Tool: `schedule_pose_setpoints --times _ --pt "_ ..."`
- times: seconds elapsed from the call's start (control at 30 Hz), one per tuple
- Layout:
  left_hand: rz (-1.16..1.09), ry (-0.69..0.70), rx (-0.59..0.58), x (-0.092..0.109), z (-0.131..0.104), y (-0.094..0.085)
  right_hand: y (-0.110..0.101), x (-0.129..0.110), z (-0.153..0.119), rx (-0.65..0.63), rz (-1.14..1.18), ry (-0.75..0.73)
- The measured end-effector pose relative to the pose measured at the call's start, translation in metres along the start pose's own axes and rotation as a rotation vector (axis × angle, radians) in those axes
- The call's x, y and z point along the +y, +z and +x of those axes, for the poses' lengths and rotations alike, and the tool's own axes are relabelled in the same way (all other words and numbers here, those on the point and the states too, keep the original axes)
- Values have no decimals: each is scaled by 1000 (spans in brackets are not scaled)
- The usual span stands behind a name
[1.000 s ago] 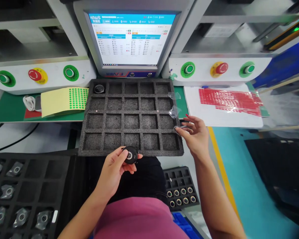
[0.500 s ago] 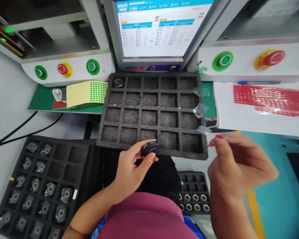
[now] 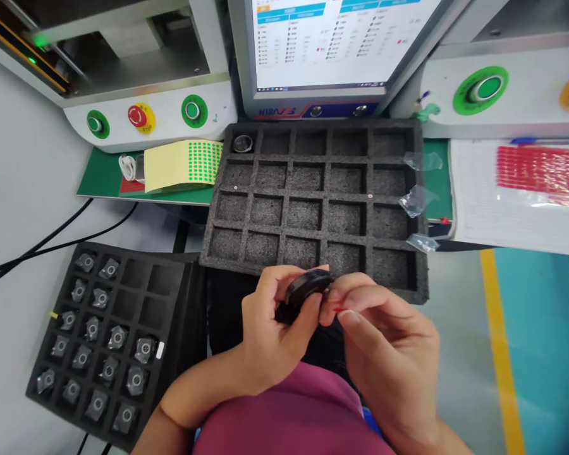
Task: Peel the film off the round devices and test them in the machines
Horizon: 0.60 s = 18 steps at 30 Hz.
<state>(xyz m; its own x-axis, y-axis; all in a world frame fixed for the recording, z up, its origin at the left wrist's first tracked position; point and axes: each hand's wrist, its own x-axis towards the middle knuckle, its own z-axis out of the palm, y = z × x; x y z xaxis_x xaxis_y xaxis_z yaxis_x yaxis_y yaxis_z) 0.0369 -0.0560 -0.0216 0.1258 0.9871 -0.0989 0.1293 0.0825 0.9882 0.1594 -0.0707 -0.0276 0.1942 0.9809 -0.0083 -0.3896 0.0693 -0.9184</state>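
A black round part (image 3: pixel 308 285), shaped like a lens unit, is gripped at its rim between the thumb and fingers of my left hand (image 3: pixel 277 328). Its far face is turned away from view. My right hand (image 3: pixel 384 341) is close against its right side, pinching a small red sticker (image 3: pixel 339 309) between thumb and forefinger. Both hands are at the front edge of a black foam tray (image 3: pixel 327 237) with square compartments. In that tray's back left compartment sits a round part with a clear top (image 3: pixel 242 144).
A second foam tray (image 3: pixel 137 306) at lower left holds several wrapped parts. Clear plastic scraps (image 3: pixel 415 201) cling to the near tray's right edge. Green dot stickers (image 3: pixel 203 161) lie left, red sticker strips (image 3: pixel 543 174) right. A monitor (image 3: pixel 332 50) and machine buttons (image 3: pixel 193 110) stand behind.
My right hand has moved left with the red sticker, from beyond the tray's right corner to the black round part. My left hand still holds that part. The view has shifted.
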Motion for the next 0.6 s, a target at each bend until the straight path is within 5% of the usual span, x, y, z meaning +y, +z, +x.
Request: schedule_pose_setpoints --times 0.3,0.43,0.6 --pt "140 393 -104 -1 2 -10 3 3 2 27 75 112" --pt "89 370 -218 2 2 -15 2 2 6 9 82 105" --pt "55 320 -202 3 0 -12 3 -1 5 9 31 107"
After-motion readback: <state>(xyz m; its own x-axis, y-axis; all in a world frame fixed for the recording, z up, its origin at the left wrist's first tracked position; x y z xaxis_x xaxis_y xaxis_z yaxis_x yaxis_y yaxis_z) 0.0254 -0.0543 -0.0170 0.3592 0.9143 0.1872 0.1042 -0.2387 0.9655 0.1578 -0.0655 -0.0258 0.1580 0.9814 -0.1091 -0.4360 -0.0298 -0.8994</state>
